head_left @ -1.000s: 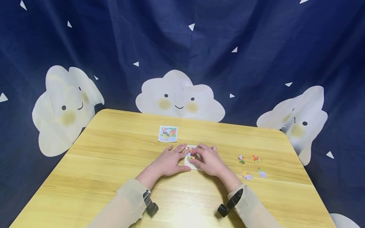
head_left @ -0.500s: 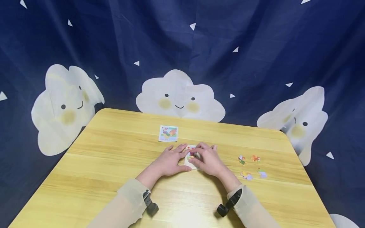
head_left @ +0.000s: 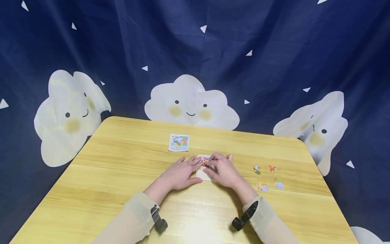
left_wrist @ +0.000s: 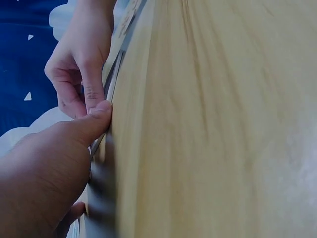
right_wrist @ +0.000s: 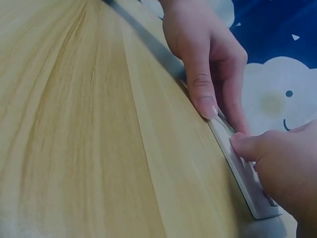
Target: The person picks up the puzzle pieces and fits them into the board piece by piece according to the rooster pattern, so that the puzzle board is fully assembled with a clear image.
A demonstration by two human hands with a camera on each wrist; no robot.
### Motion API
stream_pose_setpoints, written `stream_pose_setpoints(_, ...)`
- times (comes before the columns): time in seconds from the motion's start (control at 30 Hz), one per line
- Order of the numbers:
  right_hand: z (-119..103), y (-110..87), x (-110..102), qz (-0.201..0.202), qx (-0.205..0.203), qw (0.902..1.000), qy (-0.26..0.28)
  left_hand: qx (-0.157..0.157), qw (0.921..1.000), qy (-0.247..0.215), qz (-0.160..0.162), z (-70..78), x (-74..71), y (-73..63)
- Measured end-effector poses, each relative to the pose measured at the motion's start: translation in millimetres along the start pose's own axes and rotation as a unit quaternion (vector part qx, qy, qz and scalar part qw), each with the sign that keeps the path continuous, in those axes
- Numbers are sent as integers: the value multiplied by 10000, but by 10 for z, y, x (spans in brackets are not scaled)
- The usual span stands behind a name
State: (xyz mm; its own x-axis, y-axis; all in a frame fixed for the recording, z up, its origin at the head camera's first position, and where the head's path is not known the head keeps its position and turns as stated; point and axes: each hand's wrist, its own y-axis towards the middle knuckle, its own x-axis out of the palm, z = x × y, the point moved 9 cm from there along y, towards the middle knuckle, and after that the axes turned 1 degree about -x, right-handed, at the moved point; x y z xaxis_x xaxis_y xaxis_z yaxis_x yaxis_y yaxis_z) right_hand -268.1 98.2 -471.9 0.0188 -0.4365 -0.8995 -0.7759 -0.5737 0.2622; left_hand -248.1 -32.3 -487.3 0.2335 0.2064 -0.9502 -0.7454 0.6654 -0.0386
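A small white puzzle board (head_left: 199, 174) lies near the middle of the table in the head view, partly hidden by both hands. My left hand (head_left: 179, 173) rests with spread fingers along its left side, fingertips on the upper part and thumb at the lower left. On the right, my right hand (head_left: 223, 171) is bent over the board with curled fingers. Its index finger and thumb pinch a red and dark puzzle piece (head_left: 204, 160), mostly covered. From the side, the left thumb (left_wrist: 94, 116) touches the board edge, and the right thumb (right_wrist: 242, 144) is over the board.
A square picture card (head_left: 178, 142) with a colourful rooster lies behind the board. Several loose puzzle pieces (head_left: 262, 186) are spread to the right of my right hand. A dark blue curtain (head_left: 207, 51) with white clouds hangs behind the wooden table (head_left: 122, 149).
The red and dark piece under my right fingertips has turned or shifted slightly on the board. Both hands stay nearly in place. The loose pieces lie as before.
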Motion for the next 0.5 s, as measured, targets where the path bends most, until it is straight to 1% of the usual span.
stream_pose_setpoints(0.17, -11, 5, 6, -3, -59, 10000, -80, -115, 9999, -19, -35, -29, 34, -2)
stream_pose_setpoints(0.37, -9, 16, 0, 9, 5, 10000, -18, -35, 9999, 122, -18, -15, 34, 10)
stream_pose_setpoints(0.5, -20, 21, -12, -51, 44, 10000, 29, -57, 9998, 172, -49, -16, 37, 13)
